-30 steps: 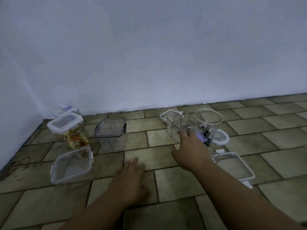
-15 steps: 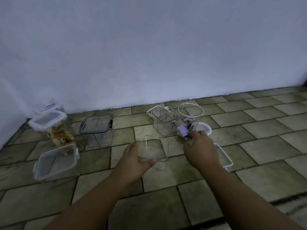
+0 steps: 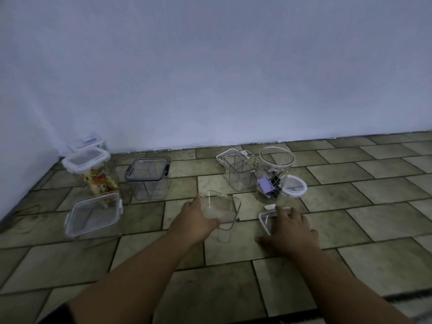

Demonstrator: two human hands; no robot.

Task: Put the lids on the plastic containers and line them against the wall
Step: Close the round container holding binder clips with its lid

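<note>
My left hand (image 3: 196, 221) grips the side of an open clear square container (image 3: 222, 210) standing on the tiled floor. My right hand (image 3: 289, 230) lies flat over a white-rimmed square lid (image 3: 266, 218), fingers spread on top of it. Behind them stand an open square container (image 3: 238, 171) and an open round jar (image 3: 274, 174) holding binder clips, with a round white lid (image 3: 295, 185) beside it. Another lid (image 3: 225, 155) lies behind the square container.
At the left are several lidded containers: a dark-rimmed one (image 3: 147, 177), a clear one (image 3: 93, 215), one with colourful contents (image 3: 90, 169) and one in the corner (image 3: 87, 141). The white wall (image 3: 210, 78) runs along the back. A dark mat edge (image 3: 409, 298) shows at lower right.
My right hand moved back from the round jar and came down on the square lid. My left hand kept hold of the open square container. The camera shifted slightly.
</note>
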